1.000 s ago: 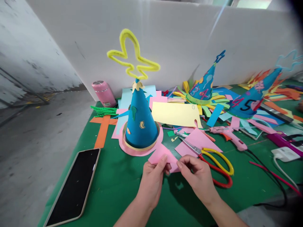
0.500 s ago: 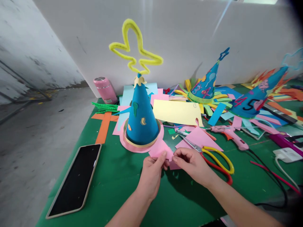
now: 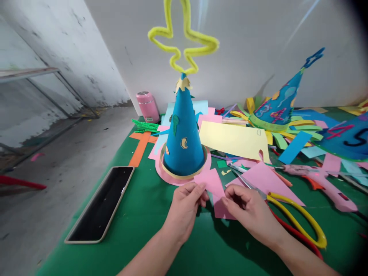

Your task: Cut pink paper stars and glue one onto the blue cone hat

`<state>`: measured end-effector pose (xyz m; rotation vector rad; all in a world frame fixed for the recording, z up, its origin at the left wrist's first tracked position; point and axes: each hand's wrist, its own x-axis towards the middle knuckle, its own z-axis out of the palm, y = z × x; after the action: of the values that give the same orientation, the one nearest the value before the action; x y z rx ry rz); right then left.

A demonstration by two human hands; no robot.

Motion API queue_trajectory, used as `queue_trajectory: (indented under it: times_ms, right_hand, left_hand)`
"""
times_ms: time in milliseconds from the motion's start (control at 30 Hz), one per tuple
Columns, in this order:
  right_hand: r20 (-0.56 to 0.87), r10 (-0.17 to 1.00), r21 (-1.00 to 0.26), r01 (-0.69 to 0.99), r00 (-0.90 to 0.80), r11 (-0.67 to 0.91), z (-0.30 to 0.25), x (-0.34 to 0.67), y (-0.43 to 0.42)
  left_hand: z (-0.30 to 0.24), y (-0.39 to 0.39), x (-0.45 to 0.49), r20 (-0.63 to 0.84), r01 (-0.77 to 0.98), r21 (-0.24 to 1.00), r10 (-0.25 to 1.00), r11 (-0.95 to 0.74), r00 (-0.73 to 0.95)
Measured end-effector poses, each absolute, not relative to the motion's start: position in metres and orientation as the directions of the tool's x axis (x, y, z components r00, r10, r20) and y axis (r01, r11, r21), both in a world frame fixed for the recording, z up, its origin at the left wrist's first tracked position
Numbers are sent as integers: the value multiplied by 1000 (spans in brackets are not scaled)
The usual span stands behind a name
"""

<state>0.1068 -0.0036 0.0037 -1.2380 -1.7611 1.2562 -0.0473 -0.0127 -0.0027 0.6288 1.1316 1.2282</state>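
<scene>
Between both hands is a small piece of pink paper [image 3: 212,181], raised a little above the green table. My left hand [image 3: 188,205] pinches its left side between thumb and fingers. The paper's right corner is in the fingertips of my right hand [image 3: 248,209]. Just behind stands a blue paper cone hat [image 3: 185,132], upright on a pink paper ring [image 3: 162,177]. A yellow pipe-cleaner shape [image 3: 198,36] rises from its tip. Scissors [image 3: 299,216] with yellow and red handles lie beside and partly behind my right hand.
A phone [image 3: 100,205] lies at the left. Behind are a pink bottle [image 3: 147,106], green pipe cleaners [image 3: 144,126] and a cream sheet [image 3: 234,138]. A pink glue gun [image 3: 319,176] and two more blue hats [image 3: 280,103] occupy the right, among paper scraps.
My view has shifted, so the hats and tools appear farther right. The pink paper is still in both hands, and more of its face shows between them.
</scene>
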Motion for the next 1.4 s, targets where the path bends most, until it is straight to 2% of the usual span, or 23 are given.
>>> queue_trajectory:
  times_ms: [233,333,433,533,767,1133,1400]
  right_hand:
    - [-15,946,-975,214,-323,58,7,117,-2]
    - [18,938,-974,206,-345,94,10,119,-1]
    - [64,911,-946,265,-408,186,14,118,-1]
    - [86,881,-920,303,-466,250,16,118,-1]
    - [66,896,-936,285,-440,209,13,116,-1]
    - [18,910,-968,221,-415,120,17,123,2]
    - [88,944,-987,100,-318,126,12,134,8]
  left_hand:
    - [1,-7,-58,-271,-499,849,954,175,-127]
    - [3,-10,-55,-263,-460,856,965,237,9]
    - [4,-14,-48,-280,-376,864,940,336,196]
    - [4,-18,-43,-298,-315,873,919,372,257]
    - [5,-22,-41,-309,-328,884,943,333,125]
    - [8,-16,-51,-318,-346,884,947,314,46]
    - [9,-10,-61,-239,-447,870,971,207,-16]
